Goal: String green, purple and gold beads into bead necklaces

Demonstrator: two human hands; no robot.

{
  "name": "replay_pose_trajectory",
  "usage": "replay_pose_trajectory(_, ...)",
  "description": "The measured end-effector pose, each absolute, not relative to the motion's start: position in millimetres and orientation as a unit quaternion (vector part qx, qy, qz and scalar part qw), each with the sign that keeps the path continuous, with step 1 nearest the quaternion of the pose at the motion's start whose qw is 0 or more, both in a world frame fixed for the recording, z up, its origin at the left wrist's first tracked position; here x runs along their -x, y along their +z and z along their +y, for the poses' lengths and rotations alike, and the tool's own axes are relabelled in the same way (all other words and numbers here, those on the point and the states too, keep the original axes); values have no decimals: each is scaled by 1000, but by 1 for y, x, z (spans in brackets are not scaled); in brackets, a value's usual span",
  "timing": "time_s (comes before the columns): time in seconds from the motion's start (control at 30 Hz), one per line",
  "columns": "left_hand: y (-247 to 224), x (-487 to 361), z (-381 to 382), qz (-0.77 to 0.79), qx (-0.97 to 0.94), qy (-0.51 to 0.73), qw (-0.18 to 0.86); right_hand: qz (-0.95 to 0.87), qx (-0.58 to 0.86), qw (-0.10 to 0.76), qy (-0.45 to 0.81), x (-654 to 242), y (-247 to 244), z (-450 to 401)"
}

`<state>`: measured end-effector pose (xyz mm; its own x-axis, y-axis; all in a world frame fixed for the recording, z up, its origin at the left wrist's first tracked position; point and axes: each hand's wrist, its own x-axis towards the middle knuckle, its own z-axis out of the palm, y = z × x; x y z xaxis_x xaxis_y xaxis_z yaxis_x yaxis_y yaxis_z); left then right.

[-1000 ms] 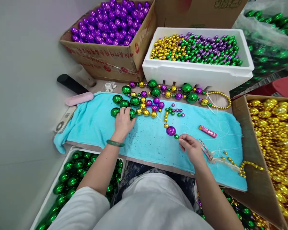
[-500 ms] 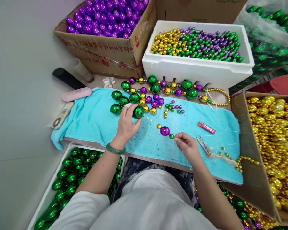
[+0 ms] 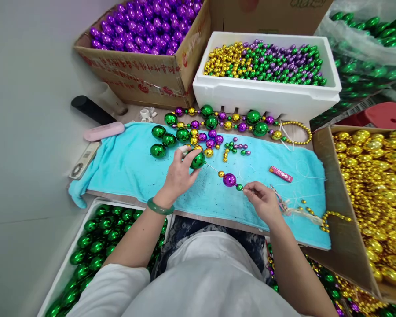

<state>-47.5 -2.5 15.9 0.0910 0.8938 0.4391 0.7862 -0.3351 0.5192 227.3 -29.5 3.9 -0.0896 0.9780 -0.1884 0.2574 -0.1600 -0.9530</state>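
Note:
My left hand [image 3: 181,169] is closed around a large green bead [image 3: 197,160] above the blue towel [image 3: 135,176]. From that bead a thin white string [image 3: 212,167] runs to a small gold bead [image 3: 221,174], a purple bead [image 3: 229,180] and a small green bead [image 3: 239,187]. Just past the small green bead, the fingertips of my right hand [image 3: 262,200] pinch the string. Loose beads lie beyond my left hand: large green ones [image 3: 158,150], purple ones [image 3: 210,143], gold ones [image 3: 208,152] and little mixed ones [image 3: 235,146].
A finished-looking bead strand [image 3: 260,129] lies along the towel's far edge. A pink lighter [image 3: 280,174] and snips [image 3: 280,202] rest at right. Around the towel stand a purple-bead carton [image 3: 135,72], a white foam box [image 3: 267,94], a gold-bead carton [image 3: 346,246] and a green-bead bin [image 3: 66,255].
The large green bead in my left hand has moved right along the string, nearer the small gold bead. My right hand keeps its pinch, shifted slightly right.

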Motion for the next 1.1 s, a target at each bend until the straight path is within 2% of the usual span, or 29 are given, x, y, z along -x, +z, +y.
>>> replay_pose_trajectory(0.1, 18, 41, -5, 563, -706, 389, 182, -547, 569, 355, 501, -230, 6, -29)
replay_pose_trajectory(0.3, 15, 32, -6, 505, -520, 480, 494, -529, 567, 352, 523, -231, 1, -30)
replay_pose_trajectory(0.43, 13, 26, -7, 451, -366, 542, 607, -486, 556, 353, 574, -226, -8, -31)
replay_pose_trajectory(0.57, 15, 21, -9, 415, -329, 564, 633, -453, 552, 358, 602, -218, -15, -33)
replay_pose_trajectory(0.8, 22, 16, -12, 371, -403, 605, 578, -429, 528, 373, 631, -216, -23, -31)
replay_pose_trajectory(1.1, 40, 15, -28, 326, -535, 551, 551, -434, 471, 398, 657, -222, -38, -25)
